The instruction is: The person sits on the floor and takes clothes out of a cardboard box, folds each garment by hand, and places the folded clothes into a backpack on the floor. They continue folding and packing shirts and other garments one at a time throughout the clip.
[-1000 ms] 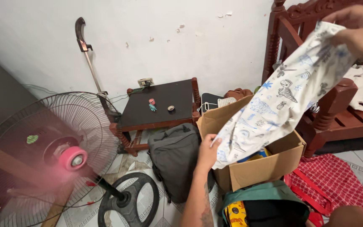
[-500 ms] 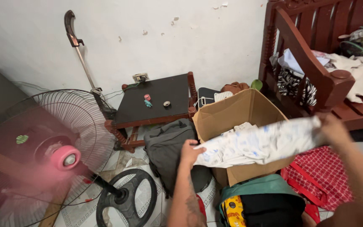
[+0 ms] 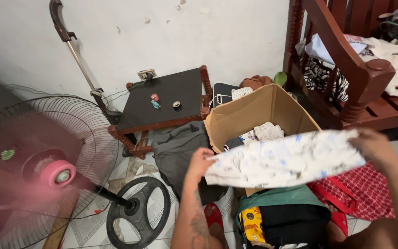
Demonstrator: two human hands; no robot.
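Closest in, the left hand [image 3: 200, 160] pinches one end of a white printed cloth [image 3: 285, 159] and the right hand [image 3: 373, 146] is closed on the other end, so the cloth hangs stretched flat between them, folded into a long band. It is pale, scattered with small blue and grey figures, soft and slightly creased, and it hovers over the near rim of an open cardboard box [image 3: 254, 115].

Just under the cloth sits a dark bag with a teal top [image 3: 284, 214], with a red patterned fabric [image 3: 369, 189] on the floor beside it and a grey backpack [image 3: 178, 150] slumped against the box's left wall. Floor space here is tight.

To the left a pink standing fan [image 3: 47, 168] spins, its round black base [image 3: 139, 212] on the tiled floor.

Farther back a small dark table [image 3: 162, 99] stands by the white wall, and a red-brown wooden bench [image 3: 360, 78] heaped with clothes hems in the right side.
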